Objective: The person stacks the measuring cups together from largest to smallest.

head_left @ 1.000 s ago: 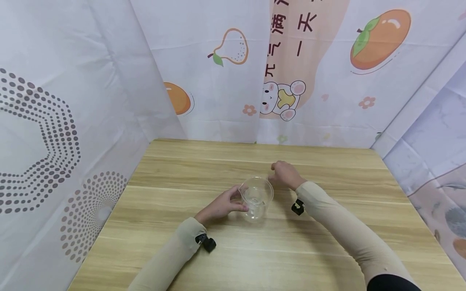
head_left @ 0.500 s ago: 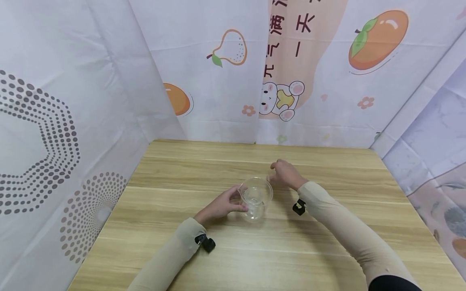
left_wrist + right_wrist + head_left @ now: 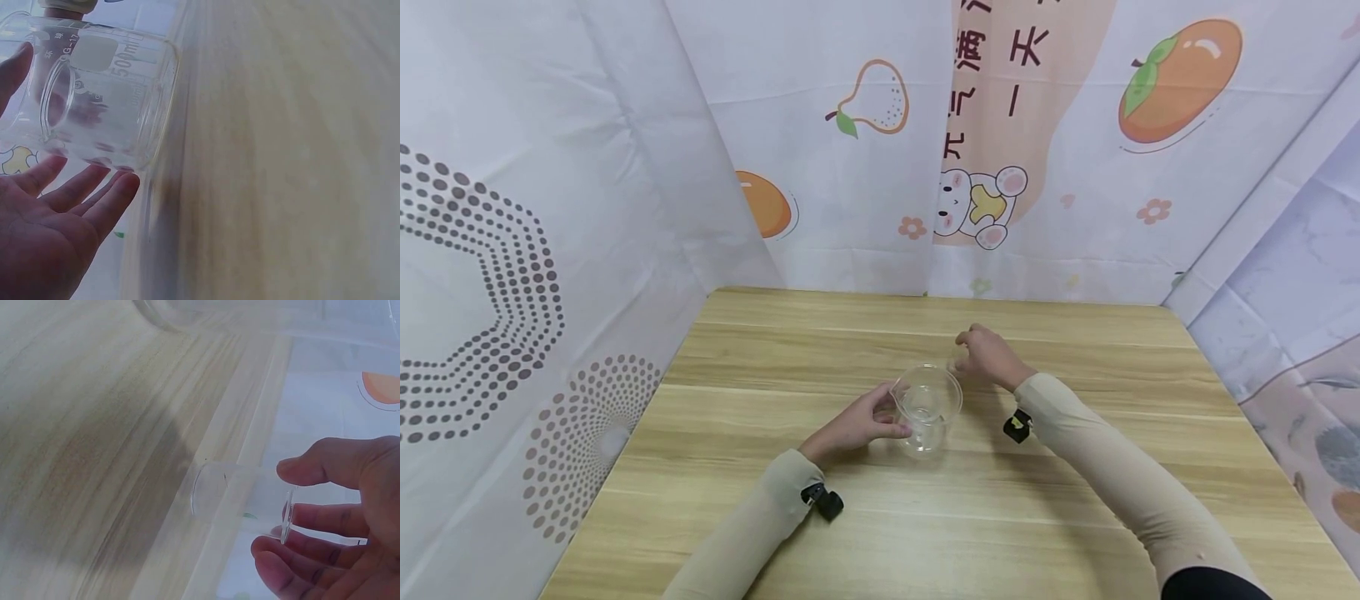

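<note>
A clear glass beaker (image 3: pixel 927 408), with a 500 ml mark on its wall in the left wrist view, stands upright on the wooden table. My left hand (image 3: pixel 859 423) holds it from the left side, thumb on the near wall and fingers behind the glass. Just beyond and to the right, my right hand (image 3: pixel 992 358) pinches a smaller clear glass beaker (image 3: pixel 240 494) near its flared rim, between thumb and fingers. The two beakers are apart. Whether the small one touches the table is hard to tell, since its glass barely shows in the head view.
The wood-grain table (image 3: pixel 760 350) stretches around both hands. A white curtain (image 3: pixel 820 200) with printed fruit hangs along its back edge, and a dotted curtain (image 3: pixel 587 292) on the left. Black wrist cameras sit on both sleeves.
The right hand has shifted very slightly away from me with the small beaker. The left hand and the large beaker keep their place.
</note>
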`<move>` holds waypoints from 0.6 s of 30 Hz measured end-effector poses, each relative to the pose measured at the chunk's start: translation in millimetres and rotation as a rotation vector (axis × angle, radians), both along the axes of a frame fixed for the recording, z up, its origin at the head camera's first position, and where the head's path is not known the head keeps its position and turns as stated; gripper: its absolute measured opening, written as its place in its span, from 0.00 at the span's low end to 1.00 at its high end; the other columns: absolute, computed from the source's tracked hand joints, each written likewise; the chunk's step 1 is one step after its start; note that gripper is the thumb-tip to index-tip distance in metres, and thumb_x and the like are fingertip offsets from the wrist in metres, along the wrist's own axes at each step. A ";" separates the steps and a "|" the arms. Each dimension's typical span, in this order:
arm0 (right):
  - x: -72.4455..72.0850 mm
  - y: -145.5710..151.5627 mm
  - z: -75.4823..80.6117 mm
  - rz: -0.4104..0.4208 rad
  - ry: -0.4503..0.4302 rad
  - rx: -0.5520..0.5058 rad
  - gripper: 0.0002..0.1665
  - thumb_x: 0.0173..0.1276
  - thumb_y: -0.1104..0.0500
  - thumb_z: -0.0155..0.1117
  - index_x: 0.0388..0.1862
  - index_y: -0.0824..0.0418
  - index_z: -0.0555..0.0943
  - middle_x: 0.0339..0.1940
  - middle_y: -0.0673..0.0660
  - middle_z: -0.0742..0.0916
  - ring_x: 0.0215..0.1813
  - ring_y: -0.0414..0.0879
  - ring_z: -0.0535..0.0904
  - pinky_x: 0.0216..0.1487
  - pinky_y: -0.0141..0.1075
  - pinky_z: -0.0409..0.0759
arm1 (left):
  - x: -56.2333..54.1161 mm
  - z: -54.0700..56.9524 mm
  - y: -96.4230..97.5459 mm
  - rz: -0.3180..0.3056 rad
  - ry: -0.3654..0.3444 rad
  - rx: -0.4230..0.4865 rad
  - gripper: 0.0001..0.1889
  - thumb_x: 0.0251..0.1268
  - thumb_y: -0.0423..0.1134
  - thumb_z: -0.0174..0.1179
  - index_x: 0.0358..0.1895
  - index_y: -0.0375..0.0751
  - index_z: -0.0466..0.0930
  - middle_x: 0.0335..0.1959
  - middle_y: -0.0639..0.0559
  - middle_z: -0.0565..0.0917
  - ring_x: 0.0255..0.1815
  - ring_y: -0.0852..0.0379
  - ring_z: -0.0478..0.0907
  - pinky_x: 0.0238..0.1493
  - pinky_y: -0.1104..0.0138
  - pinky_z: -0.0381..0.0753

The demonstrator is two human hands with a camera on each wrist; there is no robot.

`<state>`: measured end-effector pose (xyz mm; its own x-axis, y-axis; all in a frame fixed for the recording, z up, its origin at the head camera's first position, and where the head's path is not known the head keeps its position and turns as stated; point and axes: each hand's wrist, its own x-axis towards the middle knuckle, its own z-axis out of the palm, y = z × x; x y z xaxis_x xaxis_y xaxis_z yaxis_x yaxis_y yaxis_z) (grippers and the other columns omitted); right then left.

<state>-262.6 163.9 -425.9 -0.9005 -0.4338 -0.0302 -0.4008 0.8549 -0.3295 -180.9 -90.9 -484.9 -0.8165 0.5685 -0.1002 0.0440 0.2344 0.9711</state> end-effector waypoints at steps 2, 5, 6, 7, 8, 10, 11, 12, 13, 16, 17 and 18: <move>0.6 0.2 1.4 0.002 0.001 -0.007 0.27 0.56 0.62 0.65 0.54 0.75 0.79 0.45 0.68 0.82 0.42 0.56 0.79 0.47 0.47 0.82 | -0.2 -0.3 -0.2 -0.001 -0.004 -0.008 0.41 0.61 0.40 0.68 0.75 0.41 0.56 0.73 0.42 0.67 0.72 0.45 0.67 0.71 0.54 0.69; 2.0 -0.4 3.6 0.005 0.003 -0.010 0.27 0.56 0.62 0.64 0.54 0.75 0.79 0.45 0.68 0.82 0.41 0.55 0.79 0.45 0.47 0.82 | -0.3 -0.5 -0.6 -0.004 -0.004 -0.012 0.42 0.61 0.41 0.68 0.76 0.44 0.54 0.75 0.44 0.64 0.72 0.46 0.66 0.72 0.53 0.68; 2.6 -0.8 4.5 0.007 0.003 -0.009 0.27 0.56 0.62 0.63 0.54 0.75 0.79 0.45 0.68 0.82 0.41 0.55 0.79 0.45 0.47 0.82 | -0.3 -0.6 -0.6 -0.008 -0.005 -0.010 0.43 0.61 0.40 0.68 0.76 0.45 0.54 0.75 0.45 0.63 0.73 0.46 0.66 0.72 0.53 0.68; 2.8 -1.4 5.4 0.006 0.000 -0.011 0.28 0.55 0.62 0.64 0.54 0.75 0.79 0.45 0.68 0.82 0.41 0.55 0.79 0.45 0.46 0.82 | -0.3 -0.4 -0.6 -0.014 -0.003 -0.004 0.44 0.61 0.40 0.68 0.77 0.46 0.53 0.76 0.45 0.63 0.73 0.46 0.66 0.72 0.52 0.67; 2.9 -1.9 6.2 0.005 -0.002 -0.012 0.28 0.55 0.62 0.64 0.54 0.75 0.79 0.45 0.68 0.82 0.40 0.54 0.79 0.45 0.46 0.82 | -0.3 -0.2 -0.6 -0.020 -0.001 0.000 0.44 0.61 0.40 0.68 0.77 0.46 0.52 0.76 0.45 0.62 0.73 0.46 0.66 0.73 0.52 0.67; 3.2 -2.4 8.0 0.008 -0.001 -0.010 0.28 0.55 0.62 0.64 0.54 0.75 0.78 0.45 0.68 0.81 0.39 0.54 0.78 0.44 0.46 0.81 | -0.6 -0.2 -0.3 -0.030 0.004 0.005 0.45 0.60 0.39 0.68 0.77 0.47 0.51 0.76 0.45 0.62 0.73 0.45 0.66 0.73 0.51 0.67; 3.4 -2.6 9.0 0.010 0.000 -0.013 0.28 0.55 0.62 0.63 0.54 0.75 0.78 0.44 0.68 0.81 0.39 0.54 0.78 0.44 0.46 0.81 | -0.7 -0.2 0.1 -0.034 0.006 0.007 0.46 0.60 0.39 0.68 0.78 0.48 0.50 0.76 0.45 0.62 0.73 0.45 0.65 0.72 0.51 0.67; 3.5 -2.8 9.8 0.011 0.002 -0.013 0.28 0.55 0.62 0.63 0.54 0.75 0.78 0.44 0.67 0.81 0.39 0.54 0.78 0.44 0.46 0.81 | -0.9 -0.3 0.6 -0.036 0.007 0.010 0.46 0.60 0.39 0.69 0.78 0.48 0.50 0.76 0.45 0.62 0.73 0.45 0.65 0.72 0.51 0.67; 3.8 -2.8 10.6 0.011 0.003 -0.015 0.28 0.55 0.62 0.63 0.54 0.75 0.79 0.44 0.67 0.81 0.39 0.54 0.78 0.44 0.46 0.81 | -1.2 -0.4 1.3 -0.036 0.010 0.005 0.46 0.60 0.40 0.69 0.78 0.48 0.49 0.76 0.46 0.62 0.73 0.45 0.66 0.72 0.51 0.68; 5.0 -3.0 12.2 0.017 0.020 -0.013 0.27 0.55 0.62 0.63 0.53 0.75 0.79 0.43 0.67 0.82 0.39 0.54 0.79 0.43 0.46 0.82 | -2.4 -1.2 3.5 -0.033 0.009 -0.013 0.49 0.57 0.42 0.71 0.78 0.51 0.49 0.77 0.49 0.61 0.72 0.45 0.66 0.70 0.53 0.70; 5.5 -3.0 12.5 0.019 0.025 -0.012 0.27 0.55 0.62 0.63 0.53 0.74 0.79 0.43 0.67 0.82 0.39 0.54 0.79 0.43 0.46 0.82 | -2.5 -1.4 4.2 -0.031 0.008 -0.016 0.49 0.57 0.42 0.71 0.78 0.51 0.49 0.76 0.49 0.61 0.72 0.44 0.67 0.70 0.54 0.71; 6.0 -3.3 12.8 0.018 0.027 -0.013 0.26 0.55 0.62 0.64 0.53 0.74 0.80 0.43 0.67 0.82 0.39 0.54 0.79 0.43 0.46 0.82 | -2.7 -1.6 4.9 -0.029 0.005 -0.019 0.50 0.56 0.42 0.72 0.78 0.50 0.49 0.76 0.48 0.61 0.71 0.43 0.67 0.69 0.54 0.72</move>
<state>-256.6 160.6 -413.1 -0.8930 -0.4501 -0.0002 -0.4250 0.8433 -0.3289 -183.5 -86.0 -486.5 -0.8003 0.5899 -0.1073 0.0558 0.2515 0.9662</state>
